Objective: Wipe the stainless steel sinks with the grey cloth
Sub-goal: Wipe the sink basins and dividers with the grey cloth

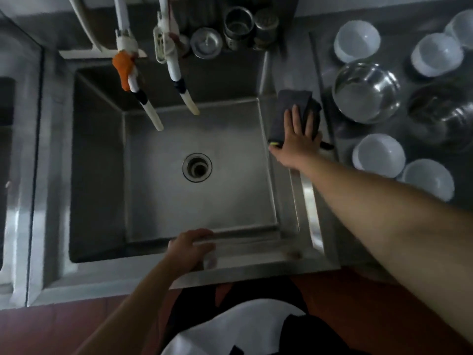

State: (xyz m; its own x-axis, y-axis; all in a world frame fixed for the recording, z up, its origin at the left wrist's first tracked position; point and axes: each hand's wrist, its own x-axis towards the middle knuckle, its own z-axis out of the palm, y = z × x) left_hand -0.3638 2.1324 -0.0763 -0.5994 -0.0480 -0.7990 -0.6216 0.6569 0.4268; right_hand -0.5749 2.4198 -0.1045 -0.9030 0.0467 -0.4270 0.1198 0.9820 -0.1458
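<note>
A deep stainless steel sink fills the middle of the view, with a round drain in its floor. The grey cloth lies folded on the sink's right rim. My right hand lies flat on the cloth with straight, spread fingers and presses it against the rim. My left hand grips the sink's front rim, fingers curled over the edge into the basin. Part of a second sink shows at the far left.
Two white taps hang over the basin's back, one with an orange handle. On the right counter stand several white bowls and steel bowls. Metal canisters and a strainer lid sit behind the sink.
</note>
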